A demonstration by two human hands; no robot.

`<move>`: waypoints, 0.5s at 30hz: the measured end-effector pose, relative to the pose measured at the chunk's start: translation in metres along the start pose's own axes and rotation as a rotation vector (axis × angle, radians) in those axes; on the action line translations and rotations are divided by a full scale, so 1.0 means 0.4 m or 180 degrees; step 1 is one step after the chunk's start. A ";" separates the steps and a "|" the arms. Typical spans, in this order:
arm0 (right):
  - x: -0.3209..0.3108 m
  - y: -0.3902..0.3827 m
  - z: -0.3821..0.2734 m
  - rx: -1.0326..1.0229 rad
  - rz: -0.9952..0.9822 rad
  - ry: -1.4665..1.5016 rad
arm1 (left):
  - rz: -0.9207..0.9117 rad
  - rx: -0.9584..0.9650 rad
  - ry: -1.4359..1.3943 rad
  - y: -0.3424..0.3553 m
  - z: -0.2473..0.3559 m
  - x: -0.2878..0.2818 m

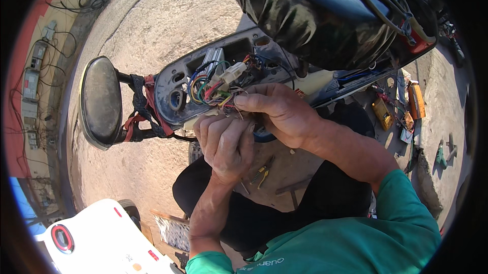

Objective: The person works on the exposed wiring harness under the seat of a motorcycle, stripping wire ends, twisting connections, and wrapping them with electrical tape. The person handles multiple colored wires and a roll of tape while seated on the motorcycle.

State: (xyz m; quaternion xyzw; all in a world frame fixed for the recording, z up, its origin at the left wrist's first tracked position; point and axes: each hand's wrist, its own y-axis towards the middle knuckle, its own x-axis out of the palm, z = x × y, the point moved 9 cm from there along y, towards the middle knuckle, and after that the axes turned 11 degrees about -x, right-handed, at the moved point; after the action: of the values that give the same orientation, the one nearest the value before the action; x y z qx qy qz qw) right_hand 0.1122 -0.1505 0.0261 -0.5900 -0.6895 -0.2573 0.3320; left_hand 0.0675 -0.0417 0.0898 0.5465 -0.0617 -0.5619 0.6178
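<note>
An opened grey vehicle chassis holds a finned metal unit, a bundle of coloured wires and a white connector. Thin loose wire ends are pinched by my right hand, thumb against fingers. My left hand is just below, fingers curled and closed around the lower ends of those thin wires, which are partly hidden. At left a black pad is strapped to the frame with black and red bands. A black seat is raised at the top right.
A yellow meter and other tools lie at right, with a green tool farther out. Pliers rest on the ground below my hands. A white vehicle panel is at lower left. Wired boxes line the far-left wall.
</note>
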 end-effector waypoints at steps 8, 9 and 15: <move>-0.022 0.008 -0.013 -0.0212 -0.0085 -0.1052 | -0.0364 -0.2036 -0.1499 0.036 -0.098 -0.062; -0.021 0.007 -0.020 -0.0285 -0.0106 -0.1255 | -0.0540 -0.2034 -0.1371 0.056 -0.092 -0.051; -0.035 0.012 -0.026 -0.0507 -0.0227 -0.1513 | -0.0928 -0.1741 -0.0887 0.095 -0.081 -0.030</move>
State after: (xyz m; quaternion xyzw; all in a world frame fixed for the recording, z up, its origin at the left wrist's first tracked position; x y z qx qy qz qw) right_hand 0.1198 -0.1663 0.0220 -0.6336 -0.7461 -0.1764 0.1038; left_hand 0.1094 -0.0217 0.1116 0.2816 0.0863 -0.7094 0.6404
